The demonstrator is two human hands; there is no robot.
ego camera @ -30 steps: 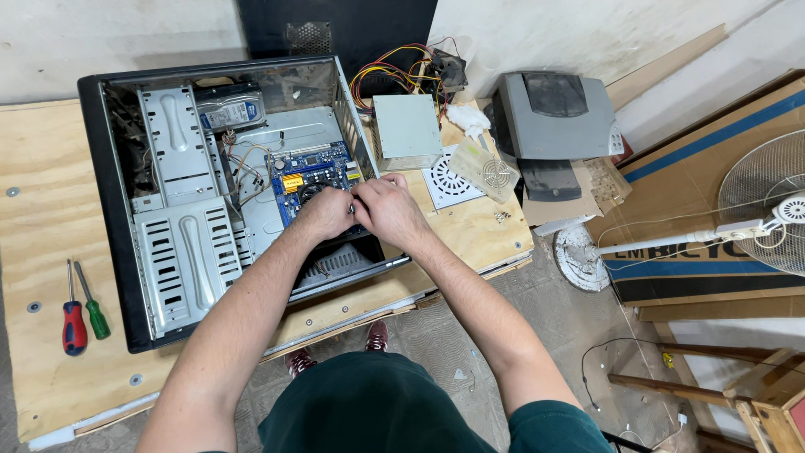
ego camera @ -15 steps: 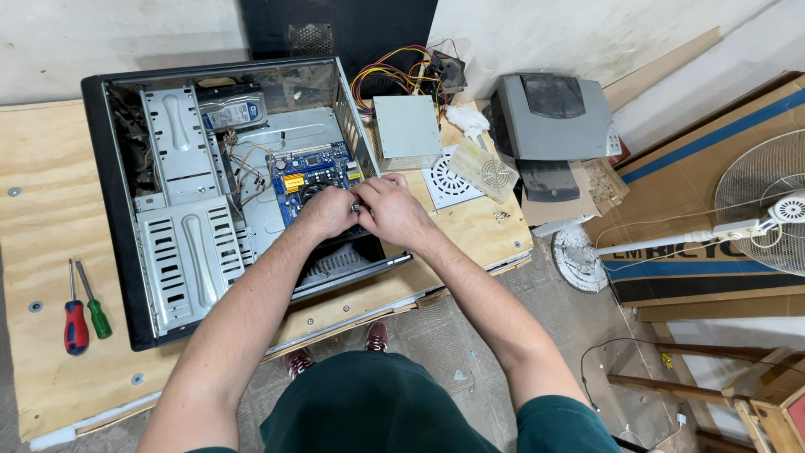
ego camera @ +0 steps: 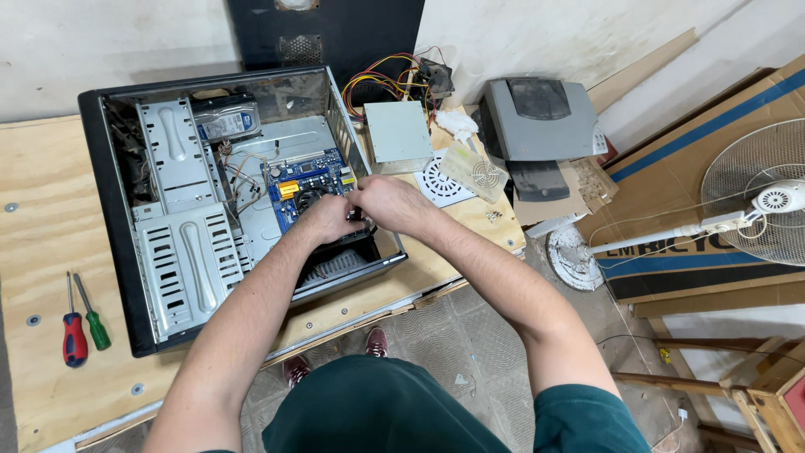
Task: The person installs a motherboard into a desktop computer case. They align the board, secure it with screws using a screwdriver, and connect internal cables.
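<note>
An open black computer case (ego camera: 109, 210) lies on its side on a wooden table (ego camera: 42, 252). Inside it sits a blue motherboard (ego camera: 302, 178) with loose wires to its left. My left hand (ego camera: 325, 221) and my right hand (ego camera: 392, 204) meet at the board's near right corner, by the case wall. The fingers of both hands pinch together around a small dark part (ego camera: 357, 215); what it is stays hidden under the fingers. A hard drive (ego camera: 226, 122) rests at the far end of the case.
A red screwdriver (ego camera: 74, 337) and a green screwdriver (ego camera: 97, 325) lie at the table's left front. A grey power supply (ego camera: 399, 134) with coloured wires, a white round grille (ego camera: 438, 183) and a grey printer (ego camera: 537, 117) stand right of the case. A floor fan (ego camera: 759, 201) leans on a cardboard box (ego camera: 671, 159).
Both hands stay at the same corner of the motherboard; only the fingers shift slightly.
</note>
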